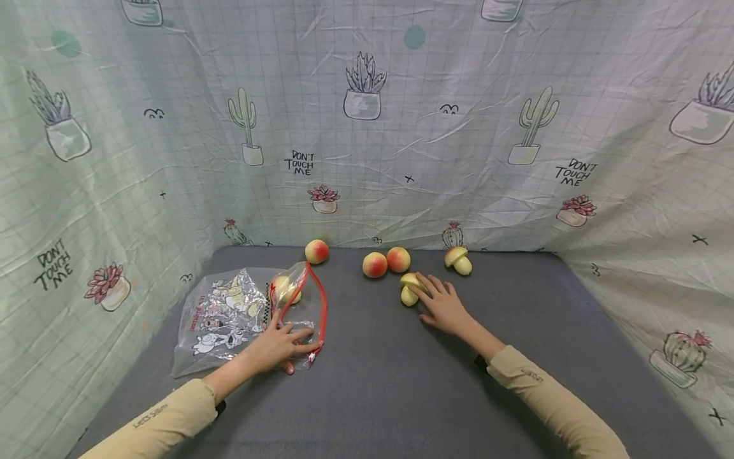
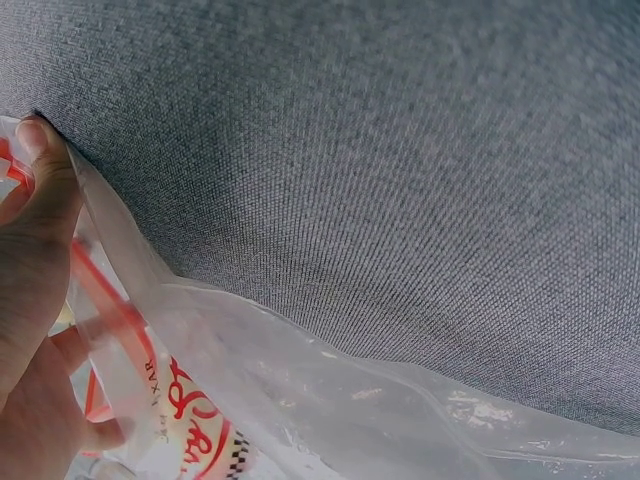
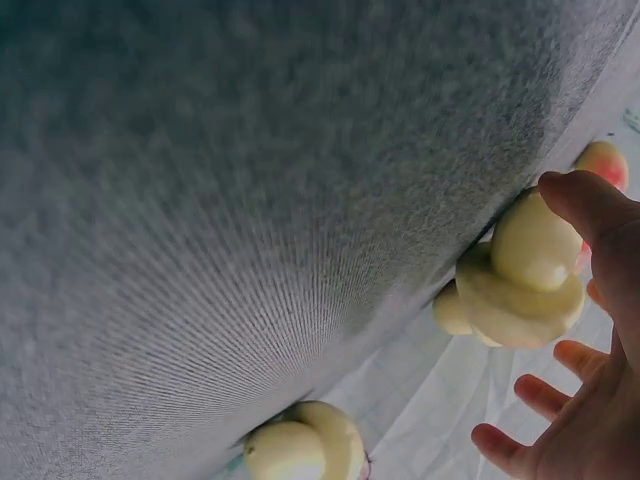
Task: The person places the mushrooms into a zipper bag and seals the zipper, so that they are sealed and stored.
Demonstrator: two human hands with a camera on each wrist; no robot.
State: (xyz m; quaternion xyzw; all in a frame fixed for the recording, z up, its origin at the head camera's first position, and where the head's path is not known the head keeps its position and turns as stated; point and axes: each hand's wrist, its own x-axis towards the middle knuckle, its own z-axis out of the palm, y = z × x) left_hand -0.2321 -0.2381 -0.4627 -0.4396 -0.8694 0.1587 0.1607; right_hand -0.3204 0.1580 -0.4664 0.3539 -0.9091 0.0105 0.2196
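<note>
My left hand (image 1: 274, 347) holds the mouth of a clear plastic zip bag (image 1: 192, 350) with red trim and cartoon print. In the left wrist view, the thumb (image 2: 35, 150) lies on the near side of the film, with fingers (image 2: 85, 430) spread behind it inside the mouth. A yellowish toy (image 1: 285, 290) shows through the bag, partly hidden by film and print. My right hand (image 1: 444, 309) reaches over a pale yellow toy mushroom (image 1: 410, 295), fingers spread. In the right wrist view, the thumb comes right up to that mushroom (image 3: 540, 245), the fingers loosely bent beside it.
Another toy mushroom (image 1: 458, 261) lies at the back right. Two red-and-yellow peaches (image 1: 375, 264) sit side by side behind the right hand's mushroom, and a third peach (image 1: 316, 251) stands behind the bag. A patterned curtain (image 1: 367, 166) encloses the grey table (image 1: 367, 382) at the back and sides.
</note>
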